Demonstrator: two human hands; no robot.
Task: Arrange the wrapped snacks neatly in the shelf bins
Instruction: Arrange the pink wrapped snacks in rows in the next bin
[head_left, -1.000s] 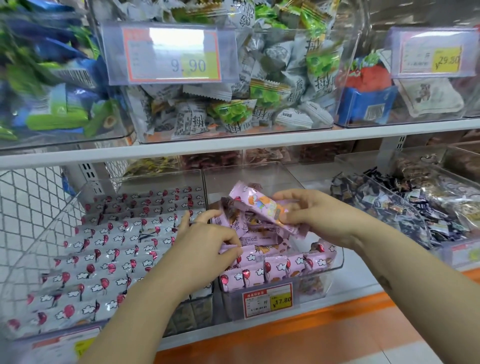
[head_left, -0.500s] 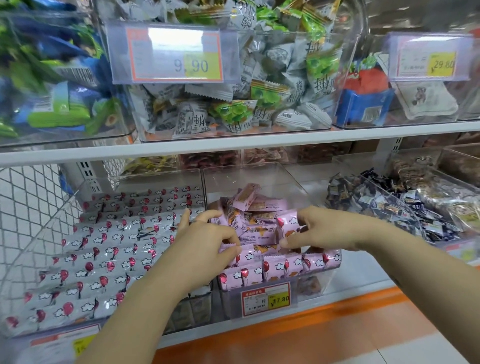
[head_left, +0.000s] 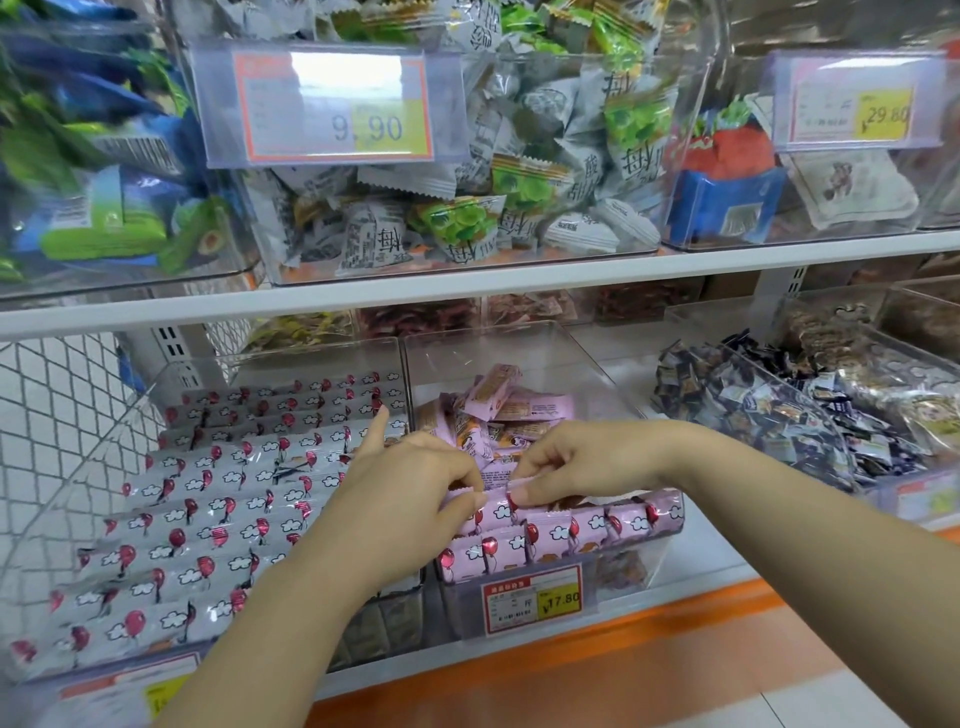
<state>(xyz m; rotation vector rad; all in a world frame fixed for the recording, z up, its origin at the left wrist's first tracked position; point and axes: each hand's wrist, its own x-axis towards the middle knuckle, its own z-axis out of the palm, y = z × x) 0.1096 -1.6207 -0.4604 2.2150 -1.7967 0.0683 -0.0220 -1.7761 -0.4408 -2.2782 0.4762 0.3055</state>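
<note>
A clear bin (head_left: 524, 343) on the lower shelf holds pink wrapped snacks with balloon prints. Neat rows of them (head_left: 587, 525) stand along its front; a loose heap (head_left: 498, 400) lies behind. My left hand (head_left: 410, 488) and my right hand (head_left: 582, 462) meet over the front rows. Both pinch the crimped top edge of one pink snack (head_left: 496, 501) between thumb and fingers. My left index finger points up toward the neighbouring bin.
To the left, a clear bin (head_left: 156, 384) is packed with rows of grey balloon-print snacks. A price tag reading 17.80 (head_left: 532, 597) hangs on the pink bin. Dark wrapped sweets (head_left: 769, 410) fill the right bin. The upper shelf (head_left: 467, 286) carries more bins overhead.
My right hand brought a pink snack down from above the heap to the front rows. Both hands now pinch a packet there. My left hand stayed nearly still.
</note>
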